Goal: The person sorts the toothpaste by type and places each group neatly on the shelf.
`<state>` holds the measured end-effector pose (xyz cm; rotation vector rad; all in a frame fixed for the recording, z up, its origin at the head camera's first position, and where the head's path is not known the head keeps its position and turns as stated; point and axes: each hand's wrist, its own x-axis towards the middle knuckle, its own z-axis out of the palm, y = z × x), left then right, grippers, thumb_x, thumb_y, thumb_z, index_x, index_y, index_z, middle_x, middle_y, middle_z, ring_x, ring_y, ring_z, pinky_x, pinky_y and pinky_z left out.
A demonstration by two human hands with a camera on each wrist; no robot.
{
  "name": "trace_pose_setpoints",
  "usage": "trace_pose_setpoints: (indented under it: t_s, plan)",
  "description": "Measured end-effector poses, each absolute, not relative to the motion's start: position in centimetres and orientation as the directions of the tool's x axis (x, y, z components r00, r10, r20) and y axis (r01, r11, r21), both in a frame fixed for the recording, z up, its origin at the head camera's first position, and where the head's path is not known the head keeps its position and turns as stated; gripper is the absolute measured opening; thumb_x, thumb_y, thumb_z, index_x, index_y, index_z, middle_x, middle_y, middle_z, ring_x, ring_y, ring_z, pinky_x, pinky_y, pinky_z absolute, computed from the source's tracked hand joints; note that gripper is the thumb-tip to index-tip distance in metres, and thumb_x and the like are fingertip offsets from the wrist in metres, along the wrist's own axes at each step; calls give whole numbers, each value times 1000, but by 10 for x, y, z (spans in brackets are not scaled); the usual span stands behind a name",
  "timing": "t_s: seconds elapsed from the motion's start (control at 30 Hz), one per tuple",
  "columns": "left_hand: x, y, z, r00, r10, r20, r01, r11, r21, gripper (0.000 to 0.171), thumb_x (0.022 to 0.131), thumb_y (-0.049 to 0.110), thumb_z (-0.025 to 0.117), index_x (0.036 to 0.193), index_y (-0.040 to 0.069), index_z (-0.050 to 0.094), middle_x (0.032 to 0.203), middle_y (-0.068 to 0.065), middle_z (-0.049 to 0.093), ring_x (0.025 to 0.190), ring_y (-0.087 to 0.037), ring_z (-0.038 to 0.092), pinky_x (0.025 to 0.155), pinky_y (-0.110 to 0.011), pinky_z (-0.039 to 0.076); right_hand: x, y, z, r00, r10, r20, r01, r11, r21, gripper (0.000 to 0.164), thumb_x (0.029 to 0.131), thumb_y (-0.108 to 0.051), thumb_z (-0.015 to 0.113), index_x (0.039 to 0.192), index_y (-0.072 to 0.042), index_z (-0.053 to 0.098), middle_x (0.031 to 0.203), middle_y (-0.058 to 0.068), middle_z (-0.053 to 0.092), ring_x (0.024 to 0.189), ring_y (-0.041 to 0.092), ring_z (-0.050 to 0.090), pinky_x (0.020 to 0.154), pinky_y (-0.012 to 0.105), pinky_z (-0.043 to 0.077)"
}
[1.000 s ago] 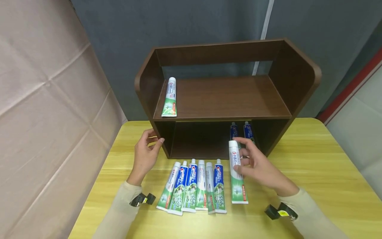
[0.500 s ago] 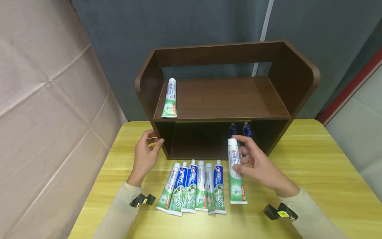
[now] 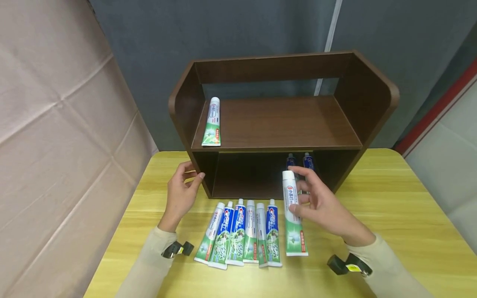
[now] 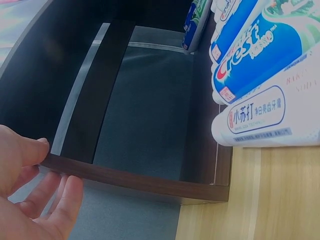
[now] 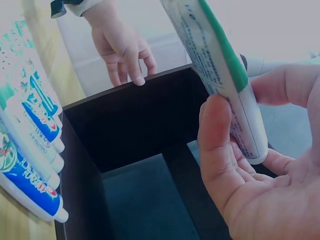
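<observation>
My right hand (image 3: pixel 322 209) pinches a white-and-green toothpaste tube (image 3: pixel 294 231) between thumb and fingers, cap end up, in front of the lower compartment. The right wrist view shows that tube (image 5: pixel 220 65) tilted in my grip. With my left hand (image 3: pixel 182 192) I hold the left side panel of the dark brown shelf (image 3: pixel 275 147); in the left wrist view the thumb and fingers lie on either side of the panel edge. Between the hands lies a row of several toothpaste tubes, blue ones (image 3: pixel 237 236) among white-and-green ones (image 3: pixel 251 231), caps toward the shelf.
One white-and-green tube (image 3: pixel 212 124) lies at the left end of the upper shelf. Two blue tubes (image 3: pixel 308 161) are at the right of the lower compartment, partly hidden by my right hand. A yellow wood-grain table (image 3: pixel 402 207) bears everything; a dark curtain hangs behind.
The toothpaste tube in my right hand has shifted slightly left and its cap end has risen a little. My left hand stays on the shelf panel.
</observation>
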<state>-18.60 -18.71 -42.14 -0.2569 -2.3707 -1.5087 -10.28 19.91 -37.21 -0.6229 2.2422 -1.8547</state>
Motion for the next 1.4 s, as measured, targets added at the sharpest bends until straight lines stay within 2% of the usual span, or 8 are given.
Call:
trace_pose_setpoints:
  t_s: [0.2, 0.43, 0.57, 0.7, 0.9, 1.23, 1.4]
  plan:
    - [-186, -187, -421, -934, -17, 356, 316, 425, 848, 37, 102, 18, 73, 136, 10, 61, 126, -10, 68, 111, -26, 71, 91, -42, 64, -101, 197, -365, -890, -424, 166, -228, 100, -968, 83, 96, 8, 68, 162, -14, 23, 130, 34, 55, 95, 28, 76, 72, 46, 67]
    - [-187, -187, -421, -935, -21, 353, 312, 421, 852, 37, 101, 18, 73, 135, 10, 61, 126, -11, 68, 111, -27, 70, 93, -54, 62, -100, 194, -358, -884, -427, 192, -244, 69, -967, 84, 96, 9, 66, 163, -15, 22, 130, 24, 57, 96, 27, 75, 72, 46, 67]
    - [-186, -187, -421, -937, -20, 349, 308, 428, 850, 37, 102, 19, 73, 136, 11, 61, 126, -10, 68, 111, -26, 70, 94, -53, 62, -101, 192, -354, -878, -432, 204, -247, 45, -968, 84, 97, 10, 66, 163, -17, 23, 128, 20, 58, 97, 28, 76, 74, 46, 67]
    - [-186, -187, -420, -939, -23, 344, 301, 431, 850, 37, 102, 19, 73, 135, 11, 61, 126, -10, 68, 111, -25, 70, 93, -48, 63, -101, 191, -350, -870, -441, 220, -262, 35, -964, 84, 96, 11, 66, 163, -17, 23, 129, 16, 58, 99, 31, 76, 75, 45, 67]
    - [-186, -187, -420, -939, -27, 343, 298, 432, 851, 36, 101, 19, 74, 135, 11, 62, 126, -9, 68, 111, -25, 71, 92, -40, 63, -102, 188, -344, -849, -460, 259, -282, -18, -959, 83, 96, 14, 64, 163, -13, 23, 126, 17, 59, 96, 27, 76, 74, 47, 67]
    - [-186, -186, -420, -937, -26, 347, 304, 426, 852, 37, 101, 17, 73, 135, 11, 62, 126, -10, 68, 111, -26, 71, 93, -52, 63, -103, 182, -330, -832, -475, 288, -292, -66, -954, 83, 96, 14, 64, 163, -14, 23, 124, 21, 58, 98, 28, 75, 73, 48, 67]
    - [-185, -185, -419, -938, -28, 345, 301, 425, 854, 37, 102, 18, 73, 136, 10, 61, 127, -11, 68, 112, -26, 71, 94, -51, 63, -104, 179, -324, -833, -471, 292, -297, -65, -953, 83, 96, 13, 64, 163, -14, 23, 124, 26, 57, 99, 29, 75, 73, 48, 67]
